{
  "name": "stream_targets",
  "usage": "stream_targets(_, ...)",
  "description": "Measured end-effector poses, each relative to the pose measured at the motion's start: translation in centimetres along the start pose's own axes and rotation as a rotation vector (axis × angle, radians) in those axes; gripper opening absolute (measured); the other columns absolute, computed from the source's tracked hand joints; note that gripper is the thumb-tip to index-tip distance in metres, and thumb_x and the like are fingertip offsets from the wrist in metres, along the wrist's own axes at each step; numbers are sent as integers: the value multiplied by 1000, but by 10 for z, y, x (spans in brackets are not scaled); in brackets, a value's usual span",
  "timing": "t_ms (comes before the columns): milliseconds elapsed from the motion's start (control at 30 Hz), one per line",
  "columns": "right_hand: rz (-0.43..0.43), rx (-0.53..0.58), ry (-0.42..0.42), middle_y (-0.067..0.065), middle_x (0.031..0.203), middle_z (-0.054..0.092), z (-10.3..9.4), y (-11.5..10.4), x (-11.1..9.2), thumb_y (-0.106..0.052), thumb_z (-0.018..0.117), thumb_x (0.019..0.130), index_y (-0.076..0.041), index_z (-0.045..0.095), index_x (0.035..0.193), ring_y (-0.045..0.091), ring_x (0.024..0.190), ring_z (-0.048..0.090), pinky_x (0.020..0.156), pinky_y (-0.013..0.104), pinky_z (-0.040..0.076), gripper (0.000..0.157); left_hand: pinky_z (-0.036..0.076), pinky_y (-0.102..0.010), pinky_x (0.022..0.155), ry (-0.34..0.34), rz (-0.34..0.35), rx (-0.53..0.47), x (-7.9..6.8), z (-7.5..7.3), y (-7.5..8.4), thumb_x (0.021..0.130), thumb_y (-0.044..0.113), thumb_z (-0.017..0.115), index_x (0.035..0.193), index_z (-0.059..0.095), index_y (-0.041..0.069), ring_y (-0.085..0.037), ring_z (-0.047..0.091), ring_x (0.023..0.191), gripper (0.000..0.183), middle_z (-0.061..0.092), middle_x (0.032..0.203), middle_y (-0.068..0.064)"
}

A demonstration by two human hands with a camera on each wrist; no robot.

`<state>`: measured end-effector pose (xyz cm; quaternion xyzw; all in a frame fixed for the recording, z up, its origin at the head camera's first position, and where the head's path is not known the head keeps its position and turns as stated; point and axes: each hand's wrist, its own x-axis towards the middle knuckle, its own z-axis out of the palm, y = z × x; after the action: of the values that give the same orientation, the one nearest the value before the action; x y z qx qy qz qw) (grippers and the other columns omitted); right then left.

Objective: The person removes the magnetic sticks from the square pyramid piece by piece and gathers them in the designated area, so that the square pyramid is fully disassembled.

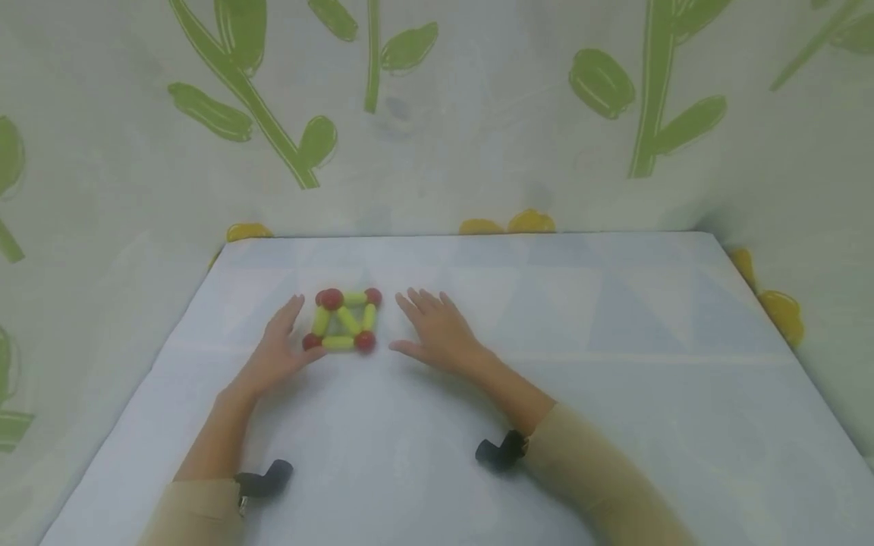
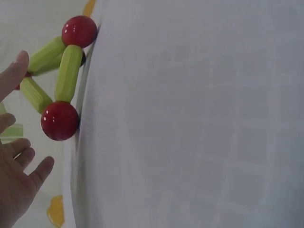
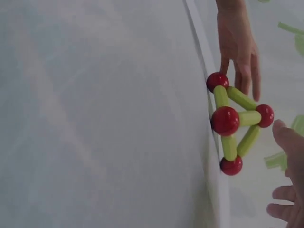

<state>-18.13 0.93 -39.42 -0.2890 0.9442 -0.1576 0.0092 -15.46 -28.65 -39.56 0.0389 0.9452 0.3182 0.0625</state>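
A small frame of red balls joined by yellow-green rods (image 1: 337, 343) stands on the left part of the table. In the head view it is roughly four-sided, with a slanting rod across it. My left hand (image 1: 276, 356) is at its left side, fingers extended, and its thumb tip overlaps the near left ball (image 1: 312, 341). Right of the frame, with a gap, my right hand (image 1: 440, 334) hovers with fingers spread and holds nothing. In the right wrist view the rods and red balls (image 3: 225, 121) meet in triangles, with the left hand (image 3: 237, 42) beyond them.
A white table (image 1: 478, 455) with pale blue triangles spreads under both hands. Behind it hangs a light backdrop (image 1: 478, 152) with green leaves and yellow shapes. A small black device (image 1: 266, 479) sits at the left wrist, and another black device (image 1: 501, 451) at the right.
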Motion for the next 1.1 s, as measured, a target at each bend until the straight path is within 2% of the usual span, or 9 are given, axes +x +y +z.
stream_targets(100, 23, 142, -28, 4, 152, 34, 6, -9, 9, -53, 53, 91, -18, 28, 149, 21, 140, 31, 113, 42, 27, 72, 34, -57, 103, -29, -16, -106, 3, -6, -5, 83, 38, 71, 150, 22, 16, -40, 22, 138, 87, 14, 153, -16)
stream_targets(200, 66, 270, -53, 0, 148, 40, 14, -15, 18, -48, 56, 91, -22, 33, 147, 18, 137, 36, 109, 38, 34, 66, 39, -54, 101, -51, -34, -164, 6, -9, -12, 82, 36, 72, 143, 37, 13, -38, 32, 132, 75, 27, 144, -17)
stream_targets(300, 103, 366, -71, -1, 140, 49, 22, -21, 27, -44, 59, 90, -23, 40, 144, 16, 129, 44, 104, 35, 40, 60, 41, -53, 100, -80, -36, -170, 9, -10, -20, 83, 36, 72, 135, 47, 9, -36, 42, 125, 64, 42, 134, -16)
stream_targets(400, 128, 490, -80, 1, 127, 57, 29, -27, 35, -39, 64, 89, -20, 51, 134, 15, 115, 53, 94, 31, 47, 51, 40, -52, 101, -92, -31, -170, 13, -9, -28, 84, 33, 71, 125, 55, 6, -33, 48, 120, 51, 55, 123, -15)
stream_targets(533, 148, 625, -83, -2, 108, 61, 36, -31, 39, -31, 68, 87, -15, 61, 118, 13, 100, 56, 84, 26, 49, 36, 38, -52, 102, -105, -54, -178, 19, -6, -34, 84, 34, 71, 119, 60, 7, -33, 50, 120, 46, 61, 117, -13)
stream_targets(700, 165, 673, -60, -7, 99, 61, 43, -28, 37, -24, 69, 86, -16, 62, 113, 9, 95, 57, 82, 22, 49, 29, 41, -50, 100, -122, -71, -202, 23, -1, -33, 80, 41, 73, 117, 61, 9, -32, 52, 119, 51, 64, 113, -11)
stream_targets(833, 189, 689, -48, -10, 98, 60, 46, -23, 36, -26, 71, 84, -19, 63, 111, 7, 95, 56, 83, 24, 49, 29, 46, -39, 94, -88, -47, -217, 24, 3, -34, 78, 42, 75, 114, 65, 10, -29, 57, 113, 50, 66, 107, -7)
stream_targets(967, 234, 702, -69, -12, 96, 59, 46, -19, 32, -28, 73, 83, -22, 62, 109, 8, 95, 55, 84, 26, 50, 29, 46, -28, 88, -71, -39, -259, 25, 10, -35, 75, 41, 77, 111, 67, 11, -24, 58, 110, 47, 67, 103, -5)
stream_targets(1100, 254, 718, -98, -11, 98, 60, 44, -16, 25, -28, 73, 82, -21, 61, 109, 9, 96, 56, 84, 27, 50, 30, 46, -28, 88, -88, -39, -277, 23, 18, -34, 73, 43, 78, 109, 68, 14, -22, 59, 108, 47, 67, 101, -2)
